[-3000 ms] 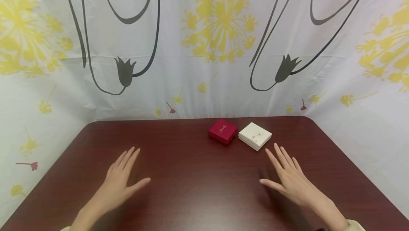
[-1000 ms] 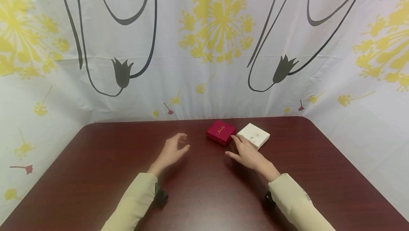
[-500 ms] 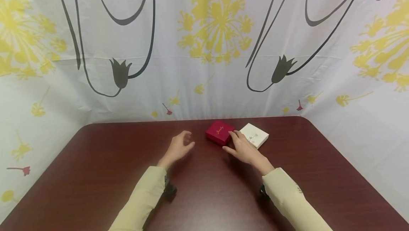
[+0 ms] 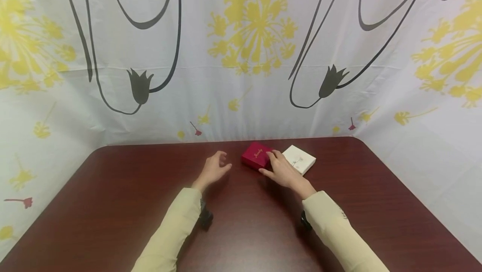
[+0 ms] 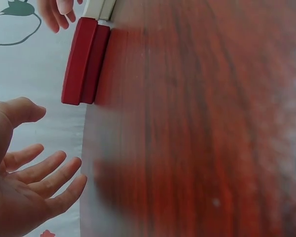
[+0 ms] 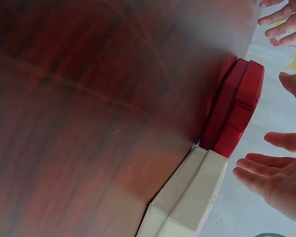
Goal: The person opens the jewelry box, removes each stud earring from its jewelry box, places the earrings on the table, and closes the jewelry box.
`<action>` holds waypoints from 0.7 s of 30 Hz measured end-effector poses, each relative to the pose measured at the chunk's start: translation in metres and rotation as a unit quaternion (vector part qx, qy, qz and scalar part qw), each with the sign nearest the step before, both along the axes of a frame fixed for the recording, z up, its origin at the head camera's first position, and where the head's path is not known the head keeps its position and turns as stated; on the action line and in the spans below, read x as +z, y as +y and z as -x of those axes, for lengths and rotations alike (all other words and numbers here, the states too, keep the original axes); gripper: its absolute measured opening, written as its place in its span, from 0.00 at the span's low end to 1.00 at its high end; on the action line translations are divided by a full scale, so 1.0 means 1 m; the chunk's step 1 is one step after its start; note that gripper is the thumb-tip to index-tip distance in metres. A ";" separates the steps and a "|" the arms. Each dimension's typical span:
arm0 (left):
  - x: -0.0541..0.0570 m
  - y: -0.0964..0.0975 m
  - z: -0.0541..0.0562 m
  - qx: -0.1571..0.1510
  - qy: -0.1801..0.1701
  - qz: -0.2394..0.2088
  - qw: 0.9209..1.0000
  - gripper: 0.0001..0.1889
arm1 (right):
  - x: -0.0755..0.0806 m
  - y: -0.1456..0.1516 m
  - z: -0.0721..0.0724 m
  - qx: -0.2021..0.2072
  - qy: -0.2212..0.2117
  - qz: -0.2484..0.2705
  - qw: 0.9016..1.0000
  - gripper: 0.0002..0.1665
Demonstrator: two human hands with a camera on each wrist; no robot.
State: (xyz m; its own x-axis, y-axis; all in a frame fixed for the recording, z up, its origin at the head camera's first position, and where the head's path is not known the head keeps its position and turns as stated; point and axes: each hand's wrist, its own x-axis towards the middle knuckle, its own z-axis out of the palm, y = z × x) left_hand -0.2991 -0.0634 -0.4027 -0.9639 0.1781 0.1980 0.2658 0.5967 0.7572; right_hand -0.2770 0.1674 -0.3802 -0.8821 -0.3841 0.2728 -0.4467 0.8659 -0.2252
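The red box (image 4: pixel 253 155) lay flat, lid up, near the far edge of the table (image 4: pixel 241 230), with the white box (image 4: pixel 303 161) just to its right. The left hand (image 4: pixel 212 168) was released, fingers loosely bent, near the red box's left side and apart from it. The right hand (image 4: pixel 282 169) was also released, its fingers reaching over the neighbouring parts of both boxes.

From the head, the right hand seemed to lie across the boxes and hid where they met; the right wrist view showed its spread fingers off them, with the pale curtain (image 4: pixel 241 109) visible in the gap, and the two boxes meeting end to end at the corners. Only the wrist views showed the red box's sides, where the lid stood out past a darker base. The left wrist view bared the left palm side and four separated fingers, which overlapped from above. Only the head view showed the gold lettering (image 4: pixel 258 153).

The red box sat turned, one corner toward the person, its lettering slanting up to the right. Its lid looked nearly square, so the long axis could not be told. The white box was likewise turned cornerwise.
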 end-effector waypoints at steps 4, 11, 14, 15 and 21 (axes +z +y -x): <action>0.000 0.004 0.004 -0.012 -0.007 0.000 1.000 0.23 | 0.000 -0.001 0.002 -0.002 -0.006 0.000 1.000 0.39; -0.001 0.014 0.012 -0.019 -0.032 0.005 0.999 0.30 | 0.000 -0.004 0.008 -0.008 -0.019 -0.001 1.000 0.44; 0.000 0.019 0.014 -0.016 -0.038 0.011 0.999 0.33 | 0.000 -0.005 0.010 -0.014 -0.034 -0.002 0.999 0.45; 0.000 0.021 0.014 -0.015 -0.039 0.013 0.999 0.34 | 0.000 -0.006 0.011 -0.016 -0.042 -0.002 0.999 0.46; 0.000 0.029 0.016 -0.010 -0.051 0.033 0.998 0.39 | 0.000 -0.009 0.013 -0.021 -0.068 -0.011 0.997 0.47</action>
